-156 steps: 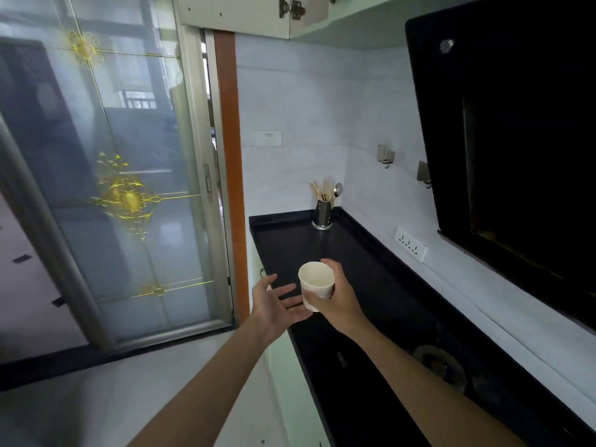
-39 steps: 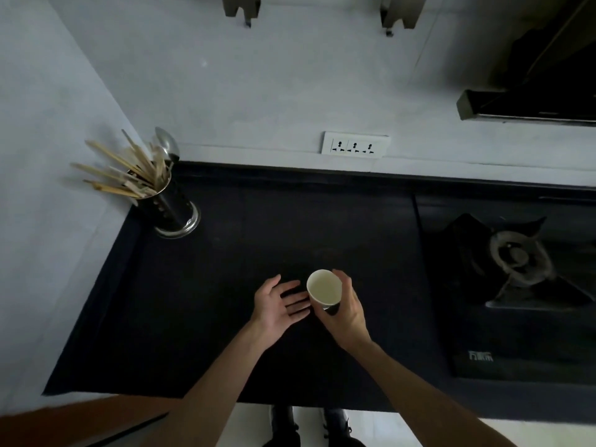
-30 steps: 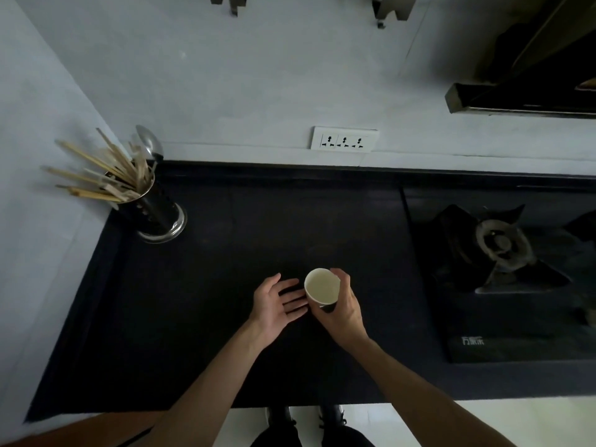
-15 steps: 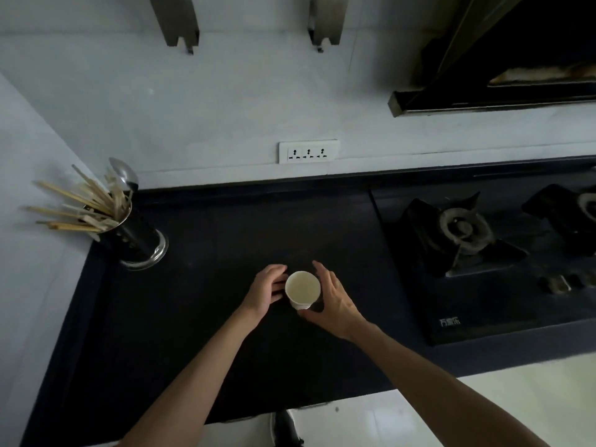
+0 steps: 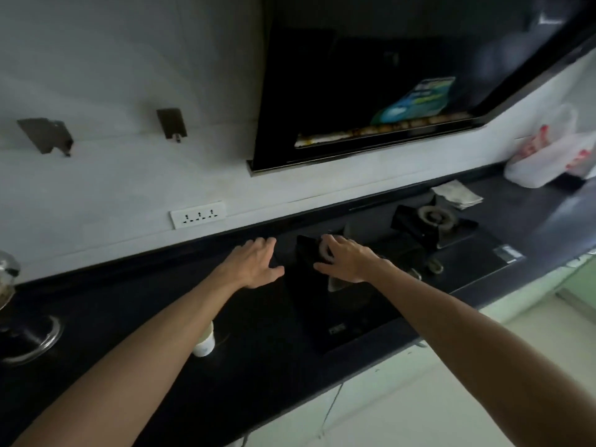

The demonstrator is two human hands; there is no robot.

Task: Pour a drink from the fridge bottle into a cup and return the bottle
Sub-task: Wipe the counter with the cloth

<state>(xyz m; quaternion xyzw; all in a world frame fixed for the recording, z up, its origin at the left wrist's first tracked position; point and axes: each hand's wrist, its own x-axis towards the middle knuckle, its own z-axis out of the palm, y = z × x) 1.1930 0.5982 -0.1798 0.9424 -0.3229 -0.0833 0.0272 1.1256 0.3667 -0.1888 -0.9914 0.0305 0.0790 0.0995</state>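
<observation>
A white paper cup (image 5: 205, 344) stands upright on the black counter (image 5: 135, 321), partly hidden behind my left forearm. My left hand (image 5: 253, 262) hovers palm down over the counter, well past the cup, fingers spread and holding nothing. My right hand (image 5: 345, 258) is stretched out over the near burner of the gas stove (image 5: 348, 317), fingers apart, also holding nothing. No bottle or fridge is in view.
A metal utensil holder (image 5: 19, 321) stands at the counter's left end. A black range hood (image 5: 371, 91) hangs over the stove. A folded cloth (image 5: 458, 195) and a white plastic bag (image 5: 548, 156) lie at the right. A wall socket strip (image 5: 197, 215) sits above the counter.
Both hands have let go of the cup, which now stands alone on the counter. The view has swung right and both hands have moved away toward the stove.
</observation>
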